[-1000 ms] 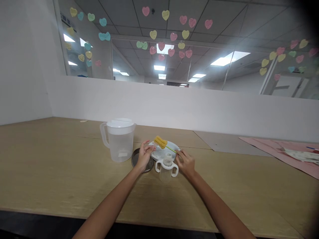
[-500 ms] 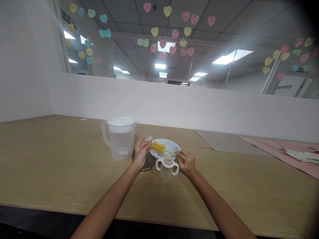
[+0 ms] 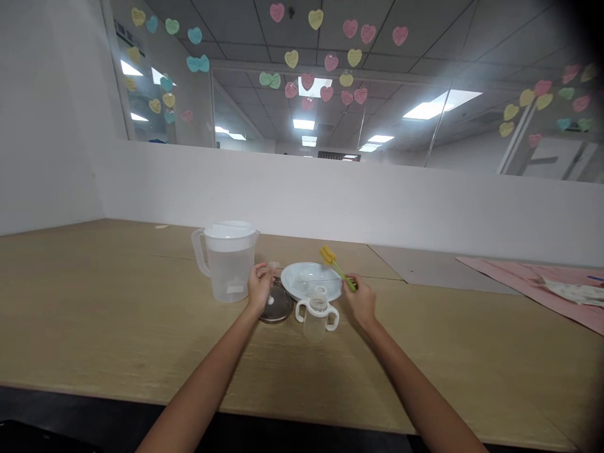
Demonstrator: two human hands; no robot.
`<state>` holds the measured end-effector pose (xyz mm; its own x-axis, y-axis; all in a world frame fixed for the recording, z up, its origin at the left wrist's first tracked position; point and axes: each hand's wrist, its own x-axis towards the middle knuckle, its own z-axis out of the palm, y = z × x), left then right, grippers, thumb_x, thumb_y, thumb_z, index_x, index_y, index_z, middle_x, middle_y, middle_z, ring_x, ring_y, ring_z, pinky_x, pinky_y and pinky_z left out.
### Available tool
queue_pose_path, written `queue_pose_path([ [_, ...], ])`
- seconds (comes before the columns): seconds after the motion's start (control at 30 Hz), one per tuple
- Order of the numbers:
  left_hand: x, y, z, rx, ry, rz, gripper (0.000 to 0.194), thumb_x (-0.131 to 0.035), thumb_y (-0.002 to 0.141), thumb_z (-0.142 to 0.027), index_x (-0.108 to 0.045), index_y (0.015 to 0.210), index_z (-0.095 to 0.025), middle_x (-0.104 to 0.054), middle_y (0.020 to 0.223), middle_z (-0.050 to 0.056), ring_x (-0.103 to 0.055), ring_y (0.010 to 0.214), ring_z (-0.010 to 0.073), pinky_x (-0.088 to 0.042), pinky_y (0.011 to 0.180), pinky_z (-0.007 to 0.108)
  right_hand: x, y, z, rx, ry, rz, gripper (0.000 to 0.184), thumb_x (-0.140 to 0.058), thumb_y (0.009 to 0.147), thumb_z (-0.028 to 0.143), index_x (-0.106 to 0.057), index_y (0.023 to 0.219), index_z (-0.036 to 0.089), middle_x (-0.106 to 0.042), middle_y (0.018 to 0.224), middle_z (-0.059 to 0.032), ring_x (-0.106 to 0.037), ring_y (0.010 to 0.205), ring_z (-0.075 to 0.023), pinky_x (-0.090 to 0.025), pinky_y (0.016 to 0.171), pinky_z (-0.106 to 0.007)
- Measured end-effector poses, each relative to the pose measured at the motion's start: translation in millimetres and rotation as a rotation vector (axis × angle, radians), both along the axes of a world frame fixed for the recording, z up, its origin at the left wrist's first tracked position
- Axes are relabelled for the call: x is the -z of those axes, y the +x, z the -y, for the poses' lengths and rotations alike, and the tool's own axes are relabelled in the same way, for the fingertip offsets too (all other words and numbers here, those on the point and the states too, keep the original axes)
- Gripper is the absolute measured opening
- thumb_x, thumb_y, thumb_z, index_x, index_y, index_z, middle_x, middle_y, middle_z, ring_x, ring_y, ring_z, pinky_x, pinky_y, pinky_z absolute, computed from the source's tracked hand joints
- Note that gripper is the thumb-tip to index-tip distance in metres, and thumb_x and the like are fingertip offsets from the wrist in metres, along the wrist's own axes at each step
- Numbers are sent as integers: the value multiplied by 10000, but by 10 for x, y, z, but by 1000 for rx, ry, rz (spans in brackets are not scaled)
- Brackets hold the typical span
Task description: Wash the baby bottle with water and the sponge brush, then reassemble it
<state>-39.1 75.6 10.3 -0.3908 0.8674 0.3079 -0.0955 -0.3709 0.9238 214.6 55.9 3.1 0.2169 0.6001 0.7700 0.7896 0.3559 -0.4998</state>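
Observation:
My right hand (image 3: pixel 361 301) grips the green handle of a sponge bottle brush (image 3: pixel 328 255), its yellow head raised up and to the left above the plate's far rim. My left hand (image 3: pixel 259 290) pinches a small clear cap-like piece (image 3: pixel 273 265), partly hidden by the fingers. Between the hands stands an open baby bottle (image 3: pixel 315 324) with two white side handles. Behind it is a white plate (image 3: pixel 289 283) with small clear parts in it that I cannot make out. Beneath my left hand lies a dark round metal tray or lid (image 3: pixel 283 309) with a small white spot on it.
A translucent lidded pitcher (image 3: pixel 231 267) stands just left of my left hand, clear liquid inside. On the right, a grey sheet (image 3: pixel 434 274) and a pink cloth (image 3: pixel 509 277) cover the tabletop. A white wall (image 3: pixel 302 201) with a window rises behind.
The brush has swung away from the left-hand piece, its yellow head now higher and further right. My left hand has moved slightly left and down with the clear piece.

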Motion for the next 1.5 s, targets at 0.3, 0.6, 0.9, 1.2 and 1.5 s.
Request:
queue_pose_path([
  [0.3,147,-108,8,-146,-32,-477,280,-584,644,-138,-507,909,-184,-538,562,-20,-561,620,180,-379,663,274,8,1,-53,-265,-106,-333,362,-560,648,452,-679,792,143,-673,785,-81,-589,626,-188,-448,537,-282],
  [0.6,-1,17,160,-109,190,-985,145,-471,774,-274,-592,783,-194,-581,859,76,-484,913,221,-318,844,334,-30,-90,-12,-375,-173,-417,322,-600,594,432,-684,684,135,-651,658,-68,-537,496,-141,-396,435,-239],
  [0.9,44,208,260,-6,203,-1323,354,-287,870,-380,-616,873,-252,-548,1142,14,-394,1100,221,-232,936,440,-29,-81,-34,-399,-266,-529,296,-648,548,407,-675,673,140,-589,522,-27,-502,466,-125,-361,417,-223],
  [1.2,85,219,207,44,180,-1228,361,-367,821,-470,-528,1066,-259,-554,1136,31,-391,1133,249,-211,969,498,-41,-76,-31,-497,-348,-716,280,-708,514,355,-657,687,142,-498,427,27,-401,378,-75,-285,362,-201],
  [1.5,-5,211,229,-118,301,-900,411,-546,736,-329,-414,1094,-178,-525,1052,66,-524,978,185,-421,852,325,-142,29,-26,-754,-392,-1053,268,-745,499,291,-610,680,148,-496,484,39,-385,403,-43,-278,352,-165],
])
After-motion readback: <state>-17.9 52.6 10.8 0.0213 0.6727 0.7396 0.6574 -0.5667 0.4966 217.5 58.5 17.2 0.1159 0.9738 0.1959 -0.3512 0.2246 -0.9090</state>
